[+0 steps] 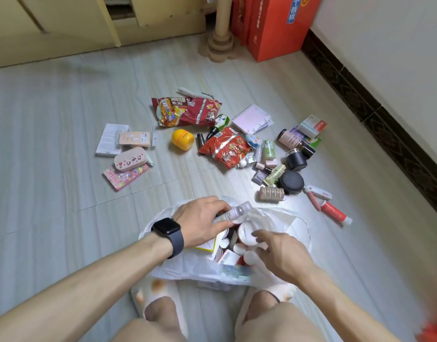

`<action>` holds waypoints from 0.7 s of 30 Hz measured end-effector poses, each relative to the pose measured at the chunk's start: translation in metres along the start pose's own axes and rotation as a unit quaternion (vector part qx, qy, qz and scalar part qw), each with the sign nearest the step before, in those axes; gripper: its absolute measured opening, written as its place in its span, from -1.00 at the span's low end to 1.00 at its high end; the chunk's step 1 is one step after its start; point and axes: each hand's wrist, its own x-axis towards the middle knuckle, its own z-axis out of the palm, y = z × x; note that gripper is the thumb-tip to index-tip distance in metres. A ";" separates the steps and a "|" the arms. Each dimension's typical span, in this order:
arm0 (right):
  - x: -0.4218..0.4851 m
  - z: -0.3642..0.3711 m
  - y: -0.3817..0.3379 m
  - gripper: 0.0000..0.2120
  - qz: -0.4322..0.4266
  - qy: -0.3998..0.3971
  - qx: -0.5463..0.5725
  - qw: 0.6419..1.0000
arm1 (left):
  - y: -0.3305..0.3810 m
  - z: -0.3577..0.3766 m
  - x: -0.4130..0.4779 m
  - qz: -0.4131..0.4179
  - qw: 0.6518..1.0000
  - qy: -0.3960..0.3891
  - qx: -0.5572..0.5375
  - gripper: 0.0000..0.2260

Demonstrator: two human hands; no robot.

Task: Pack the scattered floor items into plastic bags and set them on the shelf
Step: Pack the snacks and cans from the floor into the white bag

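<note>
Bottle (234,213) with illegible label sits in left hand (200,219) above bag (296,223).

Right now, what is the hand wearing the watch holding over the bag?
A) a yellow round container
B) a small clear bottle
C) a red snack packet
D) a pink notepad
B: the left hand grips a small clear bottle just above the open plastic bag.

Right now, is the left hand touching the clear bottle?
Touching. Head view: the left hand grips the clear bottle, fingers curled round it, above the plastic bag.
</note>
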 end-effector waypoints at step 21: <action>-0.001 -0.004 -0.019 -0.79 -0.048 0.165 0.131 0.976 | -0.056 0.001 -0.035 -0.176 0.971 -0.062 0.152 -0.25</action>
